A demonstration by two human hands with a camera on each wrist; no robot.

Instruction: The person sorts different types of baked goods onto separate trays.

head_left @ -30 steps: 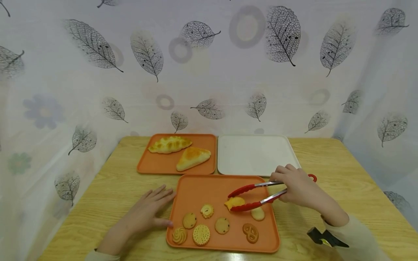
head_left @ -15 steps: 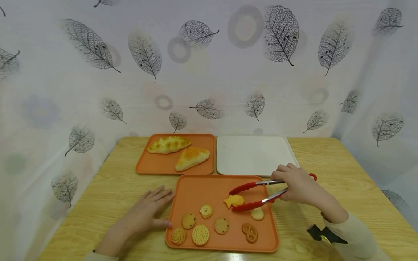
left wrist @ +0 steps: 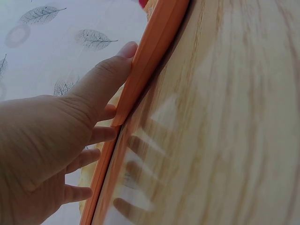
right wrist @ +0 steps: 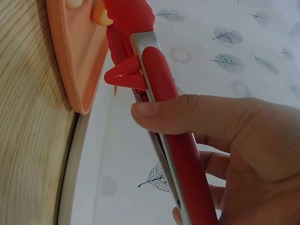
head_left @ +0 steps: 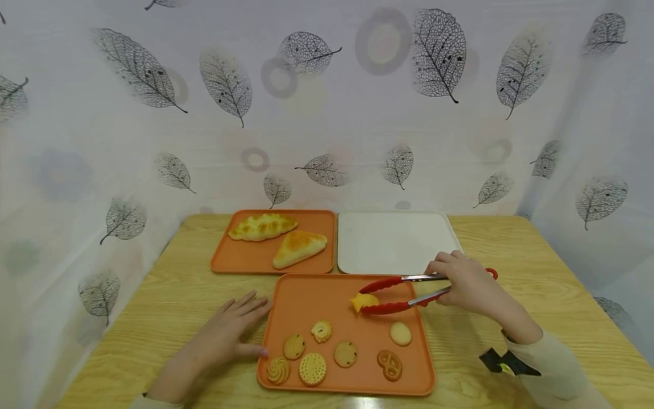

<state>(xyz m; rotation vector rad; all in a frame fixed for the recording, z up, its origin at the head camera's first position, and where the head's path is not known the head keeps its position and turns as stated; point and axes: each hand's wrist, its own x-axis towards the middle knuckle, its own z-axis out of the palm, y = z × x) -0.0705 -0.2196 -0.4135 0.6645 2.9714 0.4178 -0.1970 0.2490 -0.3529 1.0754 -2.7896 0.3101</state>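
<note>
My right hand holds red-and-silver tongs, its thumb along the red handle in the right wrist view. The tongs' red tips sit either side of a yellow fish-shaped cracker over the front orange tray. Fingers spread, my left hand lies at that tray's left side, and the left wrist view has its thumb against the rim. Elsewhere on the tray are a pretzel, a pale oval cookie, a swirl cookie and several round cookies.
Behind, on the left, another orange tray carries a long golden pastry and a triangular pastry. A white tray stands beside it on the wooden table. A leaf-print curtain hangs behind and at both sides.
The tongs' tips have drawn closer together around the fish-shaped cracker and shifted with it slightly toward the back of the tray. The pale oval cookie is now fully uncovered. My left hand has stayed put.
</note>
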